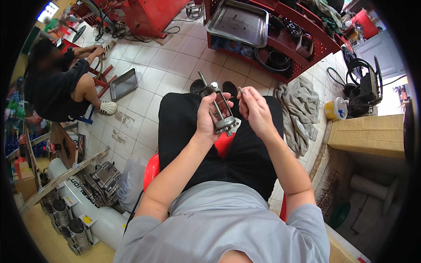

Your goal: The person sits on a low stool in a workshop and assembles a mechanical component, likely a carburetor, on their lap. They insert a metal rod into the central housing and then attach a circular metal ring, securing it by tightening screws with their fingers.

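My left hand (pixel 209 115) is closed round a metal frame tool (pixel 225 121), held above my lap. It has long parallel rods, a toothed round base at the near end and a bright round knob (pixel 214 85) near the far end. One thin rod sticks out past the fingers, pointing away from me. Just to the right, my right hand (pixel 255 109) pinches a small thin metal pin (pixel 240 89) between thumb and fingertips. The pin's lower part is hidden by the fingers. The two hands are apart, and the pin does not touch the tool.
Ahead stands a red tool cart (pixel 280 61) with a metal tray (pixel 239 26) on top. A grey cloth (pixel 298 111) lies on the floor to my right. Another person (pixel 66 83) sits at the left near a shallow tray (pixel 124 84). A white tank (pixel 101 215) lies at the lower left.
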Available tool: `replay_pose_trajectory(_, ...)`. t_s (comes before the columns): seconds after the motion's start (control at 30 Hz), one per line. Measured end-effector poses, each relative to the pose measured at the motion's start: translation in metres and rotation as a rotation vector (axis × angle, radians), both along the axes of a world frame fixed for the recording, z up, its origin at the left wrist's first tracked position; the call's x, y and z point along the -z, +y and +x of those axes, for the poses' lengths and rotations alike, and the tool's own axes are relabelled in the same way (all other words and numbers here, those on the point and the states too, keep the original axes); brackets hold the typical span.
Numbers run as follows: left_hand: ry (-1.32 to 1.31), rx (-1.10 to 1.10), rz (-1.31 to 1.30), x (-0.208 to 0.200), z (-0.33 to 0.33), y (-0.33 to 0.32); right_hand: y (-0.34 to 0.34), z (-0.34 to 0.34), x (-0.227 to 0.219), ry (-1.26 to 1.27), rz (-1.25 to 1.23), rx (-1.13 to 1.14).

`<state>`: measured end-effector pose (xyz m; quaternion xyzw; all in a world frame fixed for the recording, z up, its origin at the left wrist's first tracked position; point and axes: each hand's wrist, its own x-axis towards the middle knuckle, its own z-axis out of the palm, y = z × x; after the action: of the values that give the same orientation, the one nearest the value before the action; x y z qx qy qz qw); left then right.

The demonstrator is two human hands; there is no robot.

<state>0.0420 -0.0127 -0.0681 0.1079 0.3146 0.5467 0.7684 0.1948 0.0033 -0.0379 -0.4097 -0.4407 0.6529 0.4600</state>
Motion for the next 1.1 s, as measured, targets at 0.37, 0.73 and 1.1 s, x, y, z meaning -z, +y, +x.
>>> replay_pose_trajectory(0.37, -0.022, 0.038, -0.008, 0.034, 0.016, 0.002, -0.015, -0.009, -0.033, -0.642, 0.636, 0.163)
replay_pose_trajectory(0.73, 0.04, 0.033, -0.116, 0.015, 0.027, -0.011, -0.011, -0.001, -0.036, -0.524, 0.503, 0.134)
replay_pose_trajectory(1.1, 0.191, -0.012, 0.119, 0.021, 0.027, -0.007, -0.013, 0.002, -0.038, -0.518, 0.423, 0.072)
